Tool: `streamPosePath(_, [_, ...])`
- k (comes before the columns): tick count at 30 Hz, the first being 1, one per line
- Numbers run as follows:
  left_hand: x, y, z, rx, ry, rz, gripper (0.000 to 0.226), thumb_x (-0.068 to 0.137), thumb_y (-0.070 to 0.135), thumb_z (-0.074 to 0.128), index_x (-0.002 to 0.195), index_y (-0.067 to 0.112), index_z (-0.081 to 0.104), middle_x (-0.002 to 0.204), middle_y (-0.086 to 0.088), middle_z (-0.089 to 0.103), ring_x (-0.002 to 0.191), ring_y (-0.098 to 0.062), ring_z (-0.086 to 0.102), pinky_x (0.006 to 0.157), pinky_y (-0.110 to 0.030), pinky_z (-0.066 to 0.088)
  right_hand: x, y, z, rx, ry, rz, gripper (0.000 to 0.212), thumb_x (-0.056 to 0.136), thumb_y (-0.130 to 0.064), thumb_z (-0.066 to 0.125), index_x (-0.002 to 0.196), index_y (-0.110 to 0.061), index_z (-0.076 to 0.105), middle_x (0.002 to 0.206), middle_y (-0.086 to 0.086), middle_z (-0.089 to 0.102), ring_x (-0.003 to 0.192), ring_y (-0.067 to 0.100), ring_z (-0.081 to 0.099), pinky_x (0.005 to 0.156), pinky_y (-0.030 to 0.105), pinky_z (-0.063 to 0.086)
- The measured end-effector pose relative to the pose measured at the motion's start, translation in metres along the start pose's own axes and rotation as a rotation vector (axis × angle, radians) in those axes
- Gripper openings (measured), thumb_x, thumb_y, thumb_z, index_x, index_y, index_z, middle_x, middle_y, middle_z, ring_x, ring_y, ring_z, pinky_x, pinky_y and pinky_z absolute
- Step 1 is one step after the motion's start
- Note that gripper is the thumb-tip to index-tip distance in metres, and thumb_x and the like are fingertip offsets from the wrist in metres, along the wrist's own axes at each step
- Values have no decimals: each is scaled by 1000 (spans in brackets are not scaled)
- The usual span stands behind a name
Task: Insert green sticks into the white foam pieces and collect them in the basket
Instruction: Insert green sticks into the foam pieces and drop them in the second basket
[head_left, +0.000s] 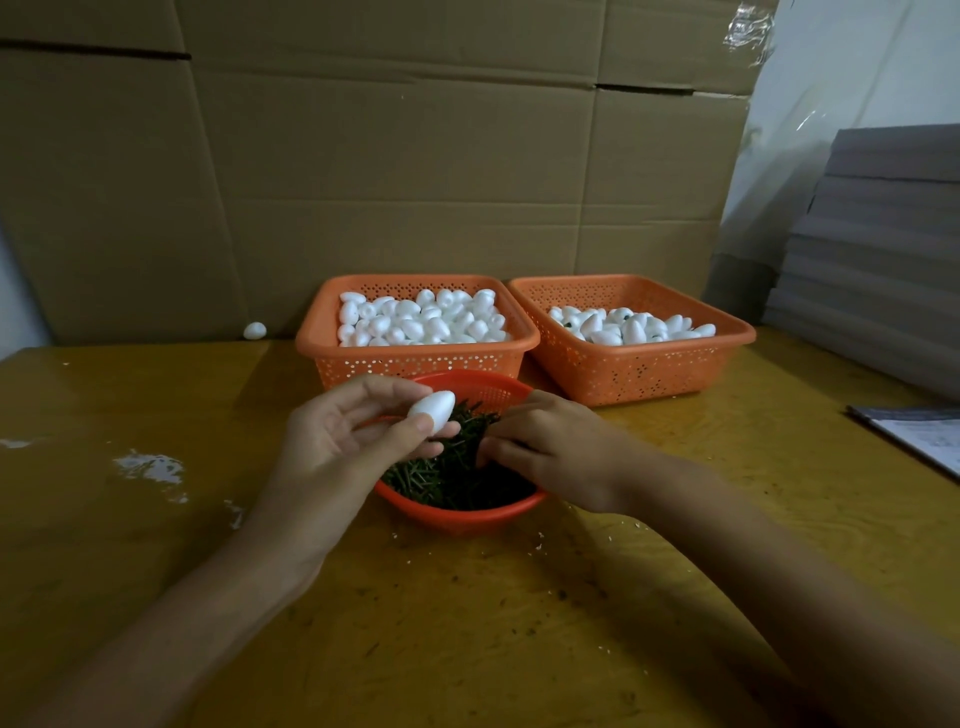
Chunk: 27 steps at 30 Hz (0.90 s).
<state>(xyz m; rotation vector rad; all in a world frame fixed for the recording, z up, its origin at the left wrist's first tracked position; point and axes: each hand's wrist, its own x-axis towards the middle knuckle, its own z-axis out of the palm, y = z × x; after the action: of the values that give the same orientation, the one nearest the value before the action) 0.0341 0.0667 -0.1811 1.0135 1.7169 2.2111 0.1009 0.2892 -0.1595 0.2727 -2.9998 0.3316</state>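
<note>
Left hand (332, 441) pinches a foam egg (432, 410) above the bowl (467, 515); right hand (550, 449), grip unclear among green sticks (452, 475), should isolate one.

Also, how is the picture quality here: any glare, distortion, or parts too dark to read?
Head view: pale glare patches on the table at left; the wide lens bows the cardboard edges; the green sticks in the round basket are dim, hard to separate; the left hand and its foam piece are sharp.

Yellowish wooden table (156, 519) against flattened cardboard sheets (395, 171), grey board stack (883, 249) at right.
</note>
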Motion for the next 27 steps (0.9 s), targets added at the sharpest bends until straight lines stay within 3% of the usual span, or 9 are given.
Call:
streamPosePath(6, [0,2,-1,-31,-20,-38,35,82,19,78,109,1,63,112,-16,77,103,-34,78,73,-26,62,-2,-2,-1,-1,0,-4,35,111,-33,43,120,-22,75,119,-3,69,117,9,48,88,17,28])
streamPosePath(9, [1,3,-2,-24,-45,-23,51,81,20,85,127,15,65,114,-14,77,107,-31,77,78,-25,61,-2,-3,-2,7,-1,-5,34,112,-32,44,120,-22,75,120,-3,69,117,10,48,88,15,27])
streamPosePath(12, [1,2,-3,-22,-61,0,60,83,16,77,140,23,63,118,-13,76,111,-29,75,82,-26,61,-2,-4,-3,4,-10,3,34,112,-32,43,121,-22,75,121,-2,69,119,12,49,92,19,29])
streamPosePath(15, [2,0,-4,14,-82,14,42,89,11,78,129,22,73,124,-8,75,115,-27,74,83,-26,61,-2,-3,-2,-6,-18,11,35,112,-33,43,121,-23,74,121,-2,69,119,12,49,98,25,33])
streamPosePath(18, [1,0,-5,26,-86,15,26,85,8,80,110,16,78,121,-8,75,114,-28,74,83,-26,60,-2,-4,-3,-1,-21,11,35,112,-32,43,121,-23,74,122,-3,68,120,11,48,97,22,32])
streamPosePath(24, [0,2,-6,34,-83,33,26,74,5,79,99,6,72,117,-11,76,110,-29,76,84,-27,61,-2,-4,-2,5,-18,14,35,112,-32,43,121,-23,75,122,-3,69,120,12,49,93,18,29])
streamPosePath(27, [-1,2,-4,84,-99,35,25,76,-4,79,97,6,73,113,-11,77,106,-28,77,84,-26,61,-2,-3,-2,5,-18,15,35,112,-32,43,121,-23,75,121,-2,69,119,13,50,96,22,32])
